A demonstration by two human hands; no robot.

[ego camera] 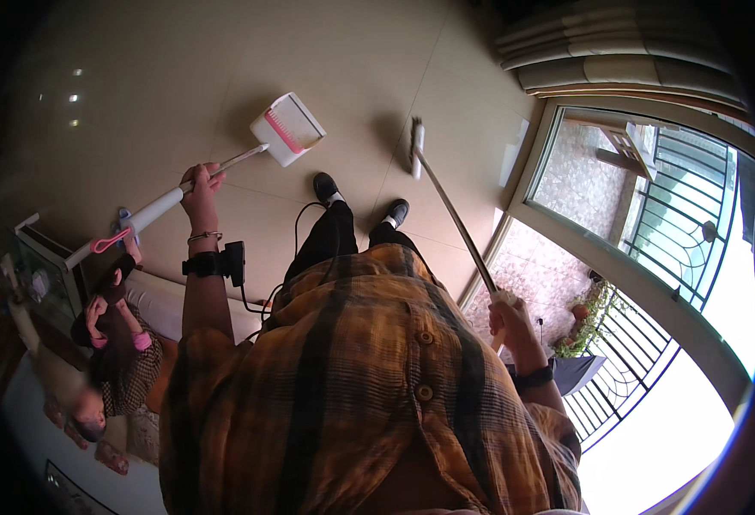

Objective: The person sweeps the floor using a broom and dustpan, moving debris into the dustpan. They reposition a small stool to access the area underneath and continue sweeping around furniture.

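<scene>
My left hand (201,193) is closed around the metal lower part of a long dustpan handle, just past its white sleeve with a pink hanging loop. At the far end hangs a white dustpan (287,132) with a pink toothed strip, its shadow on the tiles beside it. In my right hand (511,320) is the upper end of a broom's metal pole (458,222). The white broom head (418,151) with dark bristles is seen edge-on at the other end, over the floor ahead of my feet; whether it touches the floor I cannot tell.
Glossy beige tiles (159,84) spread ahead. On the right, a sliding glass door (583,174) gives onto a balcony with a metal railing and potted plants (580,322). Curtains (622,71) hang beyond it. To the left, a person (123,360) sits on a sofa near a glass-sided table (46,277).
</scene>
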